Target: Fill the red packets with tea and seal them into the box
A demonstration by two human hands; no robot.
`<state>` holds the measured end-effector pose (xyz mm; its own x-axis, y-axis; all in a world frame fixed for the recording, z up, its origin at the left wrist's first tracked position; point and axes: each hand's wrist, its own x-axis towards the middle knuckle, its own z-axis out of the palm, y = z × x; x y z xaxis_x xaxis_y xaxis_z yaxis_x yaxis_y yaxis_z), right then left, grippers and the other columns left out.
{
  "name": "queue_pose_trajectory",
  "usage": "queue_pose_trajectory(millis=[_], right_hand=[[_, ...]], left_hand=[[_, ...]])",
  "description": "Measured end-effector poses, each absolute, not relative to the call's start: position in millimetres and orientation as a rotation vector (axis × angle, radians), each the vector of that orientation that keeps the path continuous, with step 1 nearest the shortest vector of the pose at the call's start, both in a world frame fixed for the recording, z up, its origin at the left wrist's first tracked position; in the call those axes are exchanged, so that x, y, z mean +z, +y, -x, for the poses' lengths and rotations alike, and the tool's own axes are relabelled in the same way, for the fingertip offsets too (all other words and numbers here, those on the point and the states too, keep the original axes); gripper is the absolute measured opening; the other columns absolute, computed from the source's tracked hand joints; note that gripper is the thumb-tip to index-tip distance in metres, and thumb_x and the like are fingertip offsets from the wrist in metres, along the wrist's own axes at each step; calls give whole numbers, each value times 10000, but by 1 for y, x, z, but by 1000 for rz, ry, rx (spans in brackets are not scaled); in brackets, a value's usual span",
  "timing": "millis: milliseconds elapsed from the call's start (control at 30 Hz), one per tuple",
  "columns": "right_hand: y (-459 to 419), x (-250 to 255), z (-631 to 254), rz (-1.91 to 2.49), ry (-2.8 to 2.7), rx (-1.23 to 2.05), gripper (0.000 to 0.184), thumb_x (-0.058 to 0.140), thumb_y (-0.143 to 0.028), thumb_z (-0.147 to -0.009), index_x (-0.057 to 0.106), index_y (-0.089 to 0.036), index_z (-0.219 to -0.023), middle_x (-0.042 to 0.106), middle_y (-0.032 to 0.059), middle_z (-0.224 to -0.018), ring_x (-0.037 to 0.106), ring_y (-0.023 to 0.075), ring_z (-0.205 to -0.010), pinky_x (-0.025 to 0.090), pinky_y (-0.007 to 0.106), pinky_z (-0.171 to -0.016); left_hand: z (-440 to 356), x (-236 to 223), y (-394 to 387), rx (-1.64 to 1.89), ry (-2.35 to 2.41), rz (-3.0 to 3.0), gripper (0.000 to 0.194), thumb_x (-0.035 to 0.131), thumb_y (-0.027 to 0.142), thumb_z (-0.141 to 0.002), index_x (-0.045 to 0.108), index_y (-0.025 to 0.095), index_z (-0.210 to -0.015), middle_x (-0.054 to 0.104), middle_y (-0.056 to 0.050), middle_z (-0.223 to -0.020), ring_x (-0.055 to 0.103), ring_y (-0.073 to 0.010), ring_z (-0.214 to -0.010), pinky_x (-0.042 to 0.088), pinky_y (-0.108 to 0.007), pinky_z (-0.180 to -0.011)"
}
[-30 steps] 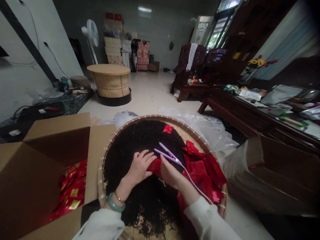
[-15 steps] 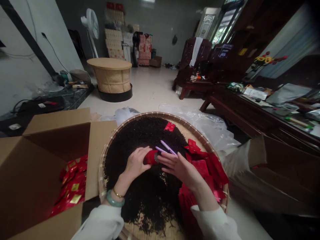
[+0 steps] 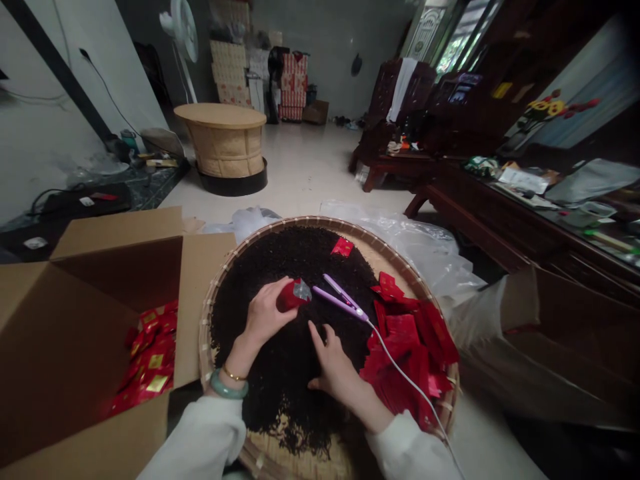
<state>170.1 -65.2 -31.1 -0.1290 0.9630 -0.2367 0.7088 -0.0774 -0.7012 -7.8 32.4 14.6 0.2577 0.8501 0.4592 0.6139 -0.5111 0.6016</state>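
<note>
My left hand [image 3: 269,312] is closed round a small red packet [image 3: 295,295], its silvery open end facing right. Below and to the right, my right hand [image 3: 334,363] has its fingers apart over dark loose tea leaves [image 3: 270,257], holding nothing I can see. The leaves cover much of a round woven bamboo tray [image 3: 367,248]. Just above my right hand, a lilac mini sealing iron [image 3: 341,301] rests on the leaves with its jaws apart. Flat red packets [image 3: 403,333] are heaped on the tray's right side. One red packet [image 3: 343,247] lies near the far rim.
At left stands an open cardboard box [image 3: 207,267] with several filled red packets [image 3: 153,360] inside. A white cord [image 3: 407,377] runs over the tray's right rim. Clear plastic sheeting [image 3: 400,233] lies behind the tray. Another carton [image 3: 565,320] stands at right, near a dark wooden table [image 3: 480,223].
My right hand has moved down and left, away from the packet, uncovering the sealing iron and its cord. My left hand has shifted slightly up and left with the packet.
</note>
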Motion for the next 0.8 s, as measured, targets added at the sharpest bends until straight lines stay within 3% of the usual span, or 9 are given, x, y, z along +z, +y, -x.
queue_pose_trajectory(millis=[133, 233, 333, 433, 533, 633, 700, 800], right_hand=[[-56, -33, -151, 1738, -1938, 968, 1116, 761, 2, -527, 232, -292, -1465, 289, 154, -1379, 425, 360, -1250, 399, 470, -1012], [-37, -23, -139, 1607, -1961, 876, 948, 703, -42, -651, 257, -280, -1454, 332, 141, -1343, 464, 301, -1221, 413, 441, -1010], [-19, -13, -128, 1555, -2071, 721, 855, 760, -202, -671, 348, -245, -1418, 332, 176, -1393, 376, 356, -1277, 353, 512, -1037], [-14, -12, -117, 1525, -2295, 607, 1002, 850, -490, -493, 428, -260, -1372, 256, 194, -1479, 162, 475, -1350, 191, 653, -1047], [-20, -16, -112, 1379, -2551, 543, 943, 803, -608, -490, 477, -314, -1324, 257, 161, -1500, 70, 465, -1381, 105, 682, -1045], [-26, -19, -120, 1276, -2666, 396, 612, 739, -515, -673, 567, -292, -1217, 304, 140, -1485, 140, 392, -1393, 131, 615, -1076], [-25, -21, -131, 1324, -2634, 299, 449, 725, -414, -721, 618, -242, -1121, 347, 149, -1458, 202, 369, -1377, 181, 573, -1078], [-21, -25, -147, 1505, -2436, 204, 411, 693, -367, -750, 614, -179, -1108, 378, 192, -1419, 261, 367, -1346, 283, 538, -1035]], left_hand=[[13, 19, 35, 1249, 1416, -2140, 496, 676, 203, -694, 576, 190, -1179, 654, -90, -1166, 612, -242, -1042, 486, -378, -937], [14, 20, 36, 1277, 1436, -2108, 483, 677, 218, -700, 580, 182, -1171, 661, -93, -1149, 619, -242, -1032, 487, -371, -933], [16, 21, 36, 1260, 1449, -2091, 493, 680, 210, -696, 577, 185, -1177, 657, -90, -1155, 615, -242, -1043, 484, -370, -939], [17, 20, 36, 1246, 1468, -2084, 502, 678, 200, -693, 573, 180, -1183, 658, -93, -1150, 613, -244, -1040, 488, -376, -936], [18, 20, 36, 1259, 1469, -2100, 496, 676, 199, -693, 575, 181, -1178, 655, -91, -1156, 611, -243, -1047, 490, -381, -939], [18, 19, 36, 1297, 1464, -2118, 482, 668, 196, -698, 577, 183, -1171, 659, -88, -1150, 617, -238, -1039, 500, -377, -928], [18, 19, 37, 1317, 1467, -2125, 474, 669, 195, -697, 581, 185, -1163, 665, -85, -1137, 624, -235, -1023, 508, -375, -918], [17, 19, 37, 1336, 1455, -2133, 476, 678, 204, -695, 581, 196, -1161, 668, -80, -1132, 630, -235, -1014, 515, -378, -912]])
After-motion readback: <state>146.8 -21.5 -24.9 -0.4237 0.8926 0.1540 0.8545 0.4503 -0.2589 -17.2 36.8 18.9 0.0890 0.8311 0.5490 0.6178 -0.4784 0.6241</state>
